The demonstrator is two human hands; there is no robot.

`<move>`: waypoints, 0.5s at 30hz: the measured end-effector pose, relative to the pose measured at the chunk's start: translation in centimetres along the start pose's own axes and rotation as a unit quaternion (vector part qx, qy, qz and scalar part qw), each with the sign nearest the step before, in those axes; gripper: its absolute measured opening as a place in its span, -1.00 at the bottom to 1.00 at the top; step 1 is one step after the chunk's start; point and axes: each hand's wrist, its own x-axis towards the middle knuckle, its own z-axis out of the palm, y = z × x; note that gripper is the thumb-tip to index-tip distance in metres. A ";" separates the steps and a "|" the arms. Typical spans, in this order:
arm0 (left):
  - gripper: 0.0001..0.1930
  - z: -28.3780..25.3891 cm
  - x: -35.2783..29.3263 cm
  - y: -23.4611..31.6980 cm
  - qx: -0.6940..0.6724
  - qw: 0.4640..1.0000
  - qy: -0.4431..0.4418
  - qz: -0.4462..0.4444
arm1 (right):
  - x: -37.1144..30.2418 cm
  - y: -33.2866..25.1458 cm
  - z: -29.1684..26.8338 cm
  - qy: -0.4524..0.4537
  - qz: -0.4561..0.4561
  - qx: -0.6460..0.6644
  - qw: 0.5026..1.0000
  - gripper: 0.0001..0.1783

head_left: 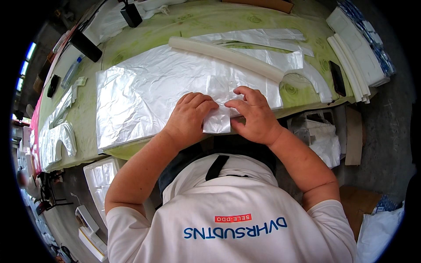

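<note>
A narrow, folded strip of thin white plastic film (217, 122) lies in front of me, its near end hanging at the table edge. Its far part (219, 85) rests on a wide stack of shiny white plastic sheets (131, 101). My left hand (188, 117) is curled over the strip's left side, fingers together and gripping the film. On the right side, my right hand (256, 115) has its fingers bent and apart, close to the strip's edge. A long white roll (226, 57) lies across the sheets beyond my hands.
A green patterned cloth (210, 19) covers the table. On it are a phone (337, 78), a black cylinder (86, 46), a clear bottle (71, 72) and cut film pieces (63, 136). White rolls (348, 65) stand at the right edge. Below right hangs a bag of film (322, 142).
</note>
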 end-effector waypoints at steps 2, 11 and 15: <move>-0.50 0.2 -0.2 0.3 0.003 1.000 0.006 -0.023 | 0.3 0.2 0.4 -0.005 0.001 -0.007 1.000 -0.66; -0.67 0.1 -0.2 -0.2 -0.048 0.997 0.035 -0.055 | 1.1 0.7 0.8 -0.012 0.014 0.000 1.000 -0.81; -0.76 0.5 0.3 -0.9 -0.056 0.991 0.031 -0.116 | 1.9 1.1 0.8 -0.030 0.047 0.008 0.998 -0.84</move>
